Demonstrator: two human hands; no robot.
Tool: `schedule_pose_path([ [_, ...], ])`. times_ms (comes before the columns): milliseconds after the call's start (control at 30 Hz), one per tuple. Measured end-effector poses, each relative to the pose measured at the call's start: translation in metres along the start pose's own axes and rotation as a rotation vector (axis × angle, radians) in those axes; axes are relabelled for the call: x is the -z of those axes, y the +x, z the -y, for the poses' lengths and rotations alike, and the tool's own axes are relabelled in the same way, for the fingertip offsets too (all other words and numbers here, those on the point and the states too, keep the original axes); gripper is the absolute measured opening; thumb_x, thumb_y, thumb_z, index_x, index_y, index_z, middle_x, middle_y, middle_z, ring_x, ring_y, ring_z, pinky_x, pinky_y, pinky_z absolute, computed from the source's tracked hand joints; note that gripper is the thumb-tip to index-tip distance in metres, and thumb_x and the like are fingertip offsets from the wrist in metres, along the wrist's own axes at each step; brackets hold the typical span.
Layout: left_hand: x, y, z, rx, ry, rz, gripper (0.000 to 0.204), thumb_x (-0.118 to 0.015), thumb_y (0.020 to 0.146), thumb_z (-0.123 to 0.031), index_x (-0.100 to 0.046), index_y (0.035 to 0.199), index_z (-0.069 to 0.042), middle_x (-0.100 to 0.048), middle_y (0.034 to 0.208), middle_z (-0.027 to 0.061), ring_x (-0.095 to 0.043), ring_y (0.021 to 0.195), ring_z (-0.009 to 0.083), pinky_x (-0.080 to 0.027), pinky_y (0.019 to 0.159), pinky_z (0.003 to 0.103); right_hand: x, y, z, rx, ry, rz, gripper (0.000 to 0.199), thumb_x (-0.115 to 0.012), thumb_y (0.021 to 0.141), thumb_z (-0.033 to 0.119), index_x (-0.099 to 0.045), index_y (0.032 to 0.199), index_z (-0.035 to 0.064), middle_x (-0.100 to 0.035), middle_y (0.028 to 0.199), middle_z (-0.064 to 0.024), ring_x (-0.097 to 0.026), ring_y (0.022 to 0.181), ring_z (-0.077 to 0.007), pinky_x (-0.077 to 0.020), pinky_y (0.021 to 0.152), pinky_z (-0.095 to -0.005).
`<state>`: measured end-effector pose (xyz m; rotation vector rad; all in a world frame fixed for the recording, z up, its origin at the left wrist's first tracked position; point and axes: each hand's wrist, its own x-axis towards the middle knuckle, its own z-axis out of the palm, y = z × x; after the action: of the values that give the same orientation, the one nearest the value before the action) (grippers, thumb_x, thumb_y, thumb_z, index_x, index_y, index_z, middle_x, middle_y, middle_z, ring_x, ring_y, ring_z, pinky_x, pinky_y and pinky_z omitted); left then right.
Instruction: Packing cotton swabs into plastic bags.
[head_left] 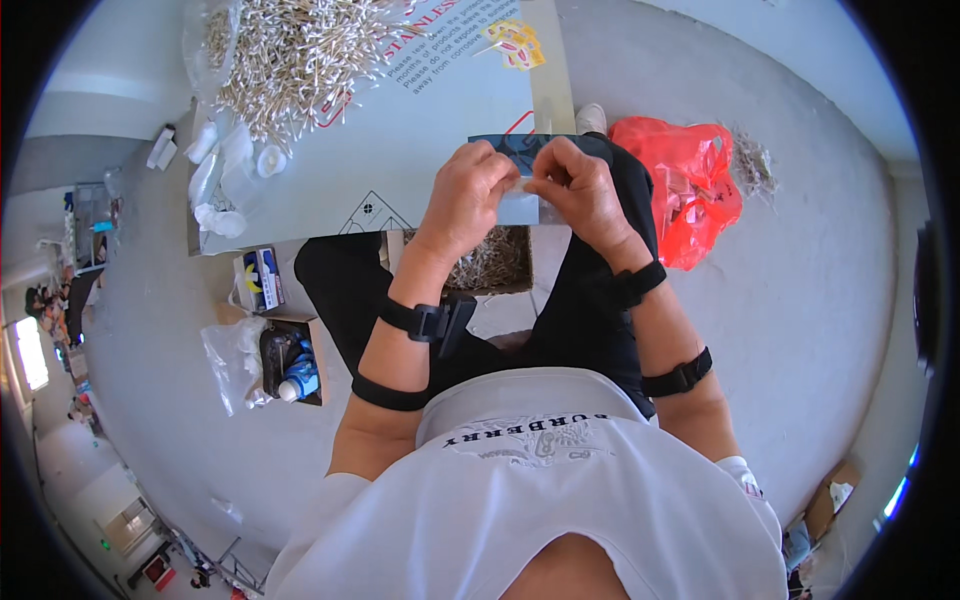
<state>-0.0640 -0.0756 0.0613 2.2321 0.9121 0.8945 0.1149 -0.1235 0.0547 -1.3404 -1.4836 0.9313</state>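
Note:
Above the table's near edge, my left hand [468,195] and my right hand [583,192] are close together with fingers pinched. Between their fingertips is a small whitish, see-through piece [517,187] that looks like thin plastic film; its exact kind is too small to make out. Behind the hands, a dark blue printed sheet [515,150] lies at the table's near right corner. A large heap of cotton swabs [300,65] covers the far left of the table [430,130]. Several small yellow and pink printed labels [517,45] lie at the far right.
White rolls and plastic wraps [235,165] sit at the table's left edge. Under the table, between my knees, is a box of swabs [495,262]. A red plastic bag [680,185] rests by my right leg; a carton with bottles [290,365] is on the floor left.

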Motion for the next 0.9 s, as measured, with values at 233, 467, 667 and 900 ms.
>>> schedule_pose_path([
  [233,0.003,0.011,0.007,0.198,-0.154,0.029,0.006,-0.065,0.078,0.005,-0.063,0.083,0.001,-0.056,0.08,0.0111,-0.061,0.075,0.029,-0.049,0.067,0.036,-0.001,0.008,-0.012,0.083,0.0,-0.032,0.01,-0.072,0.079,-0.001,-0.067,0.087,-0.0012,-0.059,0.083,-0.0034,-0.057,0.075,-0.0127,-0.0457,0.067,-0.026],
  [467,0.007,0.012,-0.008,0.003,0.062,-0.1,0.012,-0.064,0.075,0.004,-0.055,0.08,-0.001,-0.055,0.08,0.0122,-0.059,0.077,0.0333,-0.049,0.066,0.042,-0.007,0.017,0.005,0.449,-0.32,-0.228,0.01,-0.067,0.07,-0.001,-0.062,0.077,0.0032,-0.057,0.078,-0.0099,-0.059,0.076,-0.0315,-0.0496,0.067,-0.0386],
  [667,-0.005,-0.003,0.015,-0.003,0.124,-0.06,0.012,-0.064,0.076,0.001,-0.054,0.078,-0.002,-0.056,0.079,0.0112,-0.059,0.078,0.0344,-0.048,0.065,0.044,-0.013,0.017,0.006,0.524,-0.442,-0.128,0.011,-0.067,0.069,0.001,-0.057,0.072,0.003,-0.056,0.077,-0.01,-0.058,0.076,-0.0307,-0.0498,0.068,-0.0398],
  [900,0.003,0.001,0.01,0.053,0.064,-0.076,0.009,-0.067,0.075,-0.001,-0.058,0.075,-0.004,-0.056,0.079,0.0067,-0.061,0.076,0.0279,-0.05,0.064,0.04,-0.014,0.014,-0.007,0.324,-0.317,-0.11,0.008,-0.07,0.076,0.004,-0.062,0.077,0.0036,-0.058,0.08,-0.0101,-0.061,0.079,-0.0314,-0.0501,0.068,-0.0388],
])
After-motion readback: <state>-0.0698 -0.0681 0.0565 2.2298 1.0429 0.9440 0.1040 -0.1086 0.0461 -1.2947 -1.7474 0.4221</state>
